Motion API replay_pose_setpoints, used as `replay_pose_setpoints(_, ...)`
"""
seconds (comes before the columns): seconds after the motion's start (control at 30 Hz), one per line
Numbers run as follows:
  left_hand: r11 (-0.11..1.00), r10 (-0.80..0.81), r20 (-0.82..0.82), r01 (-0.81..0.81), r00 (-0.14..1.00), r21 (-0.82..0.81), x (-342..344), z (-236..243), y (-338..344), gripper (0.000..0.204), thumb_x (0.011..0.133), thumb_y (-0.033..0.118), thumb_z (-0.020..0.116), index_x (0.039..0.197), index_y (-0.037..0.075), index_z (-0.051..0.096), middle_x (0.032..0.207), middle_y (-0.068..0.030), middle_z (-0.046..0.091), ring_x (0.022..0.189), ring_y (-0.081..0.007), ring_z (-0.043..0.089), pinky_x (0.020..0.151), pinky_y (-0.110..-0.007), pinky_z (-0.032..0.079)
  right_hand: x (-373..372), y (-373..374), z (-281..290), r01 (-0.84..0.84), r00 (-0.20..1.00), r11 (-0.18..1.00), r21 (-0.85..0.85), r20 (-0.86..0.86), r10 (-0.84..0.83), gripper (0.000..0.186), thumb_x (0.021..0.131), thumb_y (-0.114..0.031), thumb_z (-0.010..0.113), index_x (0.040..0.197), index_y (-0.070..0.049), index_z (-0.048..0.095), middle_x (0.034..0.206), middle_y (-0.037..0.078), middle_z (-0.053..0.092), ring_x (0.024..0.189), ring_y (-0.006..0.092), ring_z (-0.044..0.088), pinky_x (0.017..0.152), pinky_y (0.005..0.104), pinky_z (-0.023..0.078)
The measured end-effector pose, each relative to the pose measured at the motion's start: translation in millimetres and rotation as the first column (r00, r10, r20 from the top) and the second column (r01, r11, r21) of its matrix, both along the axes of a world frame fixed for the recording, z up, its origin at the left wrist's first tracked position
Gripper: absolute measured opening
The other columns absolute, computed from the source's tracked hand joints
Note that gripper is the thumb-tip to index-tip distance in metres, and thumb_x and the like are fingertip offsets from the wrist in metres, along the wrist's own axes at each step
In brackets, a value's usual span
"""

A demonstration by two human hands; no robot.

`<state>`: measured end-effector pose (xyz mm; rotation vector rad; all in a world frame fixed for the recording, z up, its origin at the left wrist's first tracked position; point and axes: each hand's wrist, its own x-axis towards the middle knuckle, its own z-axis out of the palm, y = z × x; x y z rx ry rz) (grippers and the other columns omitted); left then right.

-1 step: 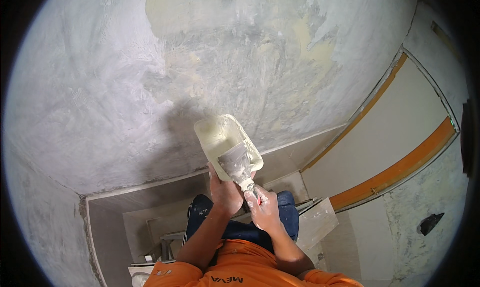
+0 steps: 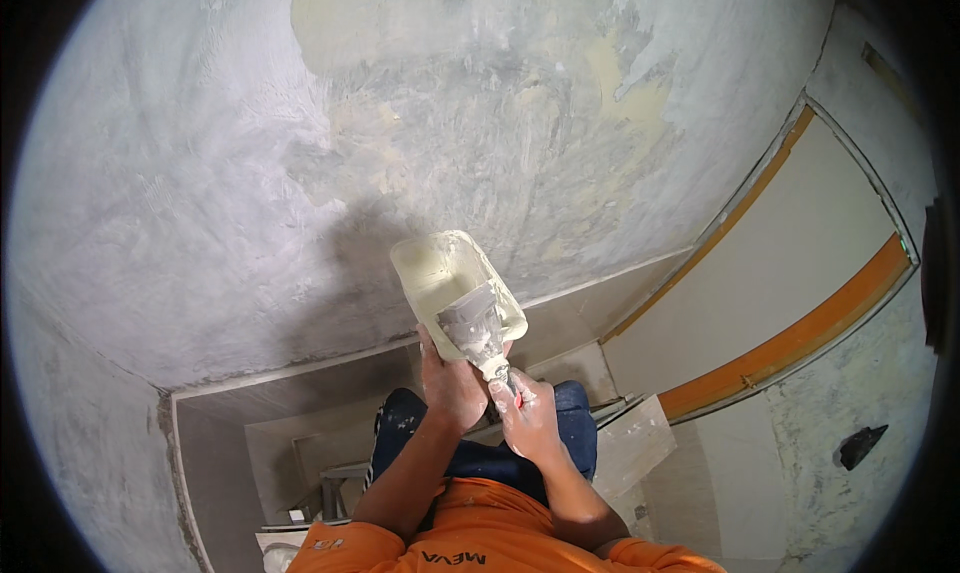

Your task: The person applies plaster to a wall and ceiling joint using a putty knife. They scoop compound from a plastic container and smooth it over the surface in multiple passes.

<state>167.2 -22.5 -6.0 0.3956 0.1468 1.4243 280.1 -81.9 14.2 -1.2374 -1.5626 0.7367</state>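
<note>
My left hand grips a cream plastic tub by its near end, from below, in the middle of the head view. The tub is tilted, with pale wet compound smeared inside. In my right hand is the handle of a putty knife, red at its end; its broad, smeared blade rests over the near part of the tub. Both hands are spotted with pale compound. Behind the tub stands a patchy, skim-coated wall in grey, white and pale yellow, with a shadow cast on it.
A panel door or opening with orange-brown framing is at the right. A dark object sits on the right wall. Below me are a metal support, a pale board and grey tiled surfaces. A side wall closes the left.
</note>
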Motion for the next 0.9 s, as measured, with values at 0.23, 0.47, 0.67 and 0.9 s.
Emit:
replay_pose_setpoints(0.23,0.993,0.012,-0.018,-0.014,1.0,-0.12,-1.0,-12.5,9.6,0.059,0.106,0.053,0.033,0.149,0.013,0.041,0.146,-0.0072,0.05,0.13,-0.0288,0.052,0.111,-0.048,0.041,22.5,-4.7,-31.0,-0.017,1.0,0.999,-0.035,-0.01,0.017,0.021,0.097,-0.017,0.064,0.089,0.002,0.063,0.064,0.016,0.055,0.052,0.0281,0.046,0.055,0.036,0.042)
replay_pose_setpoints(0.47,0.958,0.02,0.008,-0.017,1.0,-0.288,-15.0,5.2,9.0,0.064,0.106,0.057,0.029,0.149,0.011,0.041,0.143,-0.0115,0.052,0.131,-0.0321,0.051,0.109,-0.049,0.043,47.5,-25.3,-37.0,-0.013,0.99,0.997,-0.082,0.14,0.025,0.022,0.095,-0.018,0.067,0.085,0.001,0.063,0.062,0.014,0.051,0.052,0.0257,0.041,0.053,0.0347,0.041)
replay_pose_setpoints(0.67,0.991,0.017,0.12,0.0,0.993,-0.134,-17.3,-9.7,19.9,0.07,0.104,0.06,0.034,0.153,0.011,0.033,0.153,-0.0133,0.041,0.14,-0.0362,0.04,0.118,-0.054,0.032,57.8,-35.2,-31.9,0.109,0.994,0.986,-0.126,0.047,-0.103,0.014,0.091,-0.011,0.072,0.094,0.002,0.068,0.068,0.005,0.061,0.061,0.0102,0.051,0.058,0.0293,0.044)
replay_pose_setpoints(0.9,0.991,0.041,0.157,-0.019,0.987,-0.135,-15.8,-5.0,18.6,0.064,0.106,0.052,0.031,0.156,0.011,0.028,0.161,-0.0116,0.029,0.149,-0.0357,0.027,0.123,-0.057,0.015,68.9,-31.0,-21.5,0.296,0.953,0.955,0.001,-0.062,-0.295,0.025,0.09,-0.005,0.069,0.113,0.005,0.069,0.098,0.009,0.072,0.088,0.0084,0.061,0.081,0.0237,0.048)
